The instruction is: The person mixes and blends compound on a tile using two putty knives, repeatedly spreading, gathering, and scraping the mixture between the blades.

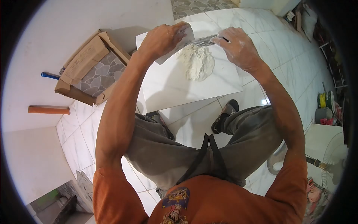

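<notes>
A mound of wet, cream-white paste [197, 63] lies on a white marbled tile [164, 91] in front of me. My left hand [164, 39], dusted white, grips a pale flat piece [169, 56] that slants down beside the paste. Fingers of my right hand [237, 46] are closed on a thin metal blade [204, 41] smeared with paste. The blade reaches left over the far edge of the mound, toward the pale piece. Powder marks the right fingers too.
A cardboard box [84, 56] with stone-pattern tiles stands at left, near an orange bar [48, 109] and a blue handle [50, 75]. A fan [332, 164] and tape rolls [324, 102] are at right. My shoes [225, 114] rest below the tile.
</notes>
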`<action>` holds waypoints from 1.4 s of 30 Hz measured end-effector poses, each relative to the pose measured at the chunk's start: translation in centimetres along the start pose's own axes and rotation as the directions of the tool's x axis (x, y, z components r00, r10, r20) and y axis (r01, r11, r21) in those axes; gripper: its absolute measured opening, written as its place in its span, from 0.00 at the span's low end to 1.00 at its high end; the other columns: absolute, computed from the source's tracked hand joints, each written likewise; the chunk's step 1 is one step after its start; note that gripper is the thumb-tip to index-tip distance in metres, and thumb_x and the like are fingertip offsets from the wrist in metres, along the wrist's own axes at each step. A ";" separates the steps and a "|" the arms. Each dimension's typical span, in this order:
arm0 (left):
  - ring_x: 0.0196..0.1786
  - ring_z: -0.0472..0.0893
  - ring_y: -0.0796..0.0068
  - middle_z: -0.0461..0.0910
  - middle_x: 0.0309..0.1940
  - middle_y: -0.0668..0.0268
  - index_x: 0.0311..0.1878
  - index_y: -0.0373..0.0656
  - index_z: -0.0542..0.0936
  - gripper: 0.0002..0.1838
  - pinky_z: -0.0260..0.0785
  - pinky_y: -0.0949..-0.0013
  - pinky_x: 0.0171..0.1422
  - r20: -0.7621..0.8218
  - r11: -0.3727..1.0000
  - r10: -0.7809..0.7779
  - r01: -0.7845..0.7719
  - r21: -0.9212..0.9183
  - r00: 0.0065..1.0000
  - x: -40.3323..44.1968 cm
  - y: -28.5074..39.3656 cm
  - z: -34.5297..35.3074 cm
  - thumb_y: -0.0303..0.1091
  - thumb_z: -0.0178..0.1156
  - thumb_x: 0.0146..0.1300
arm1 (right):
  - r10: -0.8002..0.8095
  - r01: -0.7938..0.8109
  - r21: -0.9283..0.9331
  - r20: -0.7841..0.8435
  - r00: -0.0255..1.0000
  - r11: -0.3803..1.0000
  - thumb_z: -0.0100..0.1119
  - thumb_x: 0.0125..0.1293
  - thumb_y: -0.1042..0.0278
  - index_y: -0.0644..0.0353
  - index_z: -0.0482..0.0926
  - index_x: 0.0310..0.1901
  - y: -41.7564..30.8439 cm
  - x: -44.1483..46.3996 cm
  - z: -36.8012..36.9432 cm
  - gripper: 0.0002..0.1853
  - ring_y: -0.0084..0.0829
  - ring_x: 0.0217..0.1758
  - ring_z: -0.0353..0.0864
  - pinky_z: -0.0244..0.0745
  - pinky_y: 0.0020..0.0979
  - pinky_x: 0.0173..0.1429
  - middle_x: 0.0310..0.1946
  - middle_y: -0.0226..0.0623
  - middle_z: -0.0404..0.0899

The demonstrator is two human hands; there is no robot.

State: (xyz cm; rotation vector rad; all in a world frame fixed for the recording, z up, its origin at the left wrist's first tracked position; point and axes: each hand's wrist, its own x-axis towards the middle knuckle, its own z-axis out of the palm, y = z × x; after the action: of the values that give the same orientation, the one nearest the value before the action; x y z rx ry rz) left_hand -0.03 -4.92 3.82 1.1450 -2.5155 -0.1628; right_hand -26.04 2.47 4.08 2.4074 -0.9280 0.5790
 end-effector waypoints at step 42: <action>0.40 0.80 0.68 0.82 0.39 0.51 0.53 0.24 0.74 0.22 0.73 0.66 0.47 0.022 0.589 -0.685 0.572 -0.570 0.728 -9.8 -6.8 -3.8 0.37 0.56 0.67 | 0.085 -0.075 -0.044 0.675 0.733 0.996 0.51 0.54 0.82 0.58 0.80 0.47 -1.5 0.2 6.0 0.18 0.36 0.51 0.77 0.73 0.37 0.53 0.45 0.34 0.79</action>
State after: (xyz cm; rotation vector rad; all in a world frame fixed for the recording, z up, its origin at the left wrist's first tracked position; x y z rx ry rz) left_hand 12.09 -1.94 2.84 1.6350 -1.5861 -0.8493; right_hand -23.61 -0.09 -0.95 2.6034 -1.3149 -0.3375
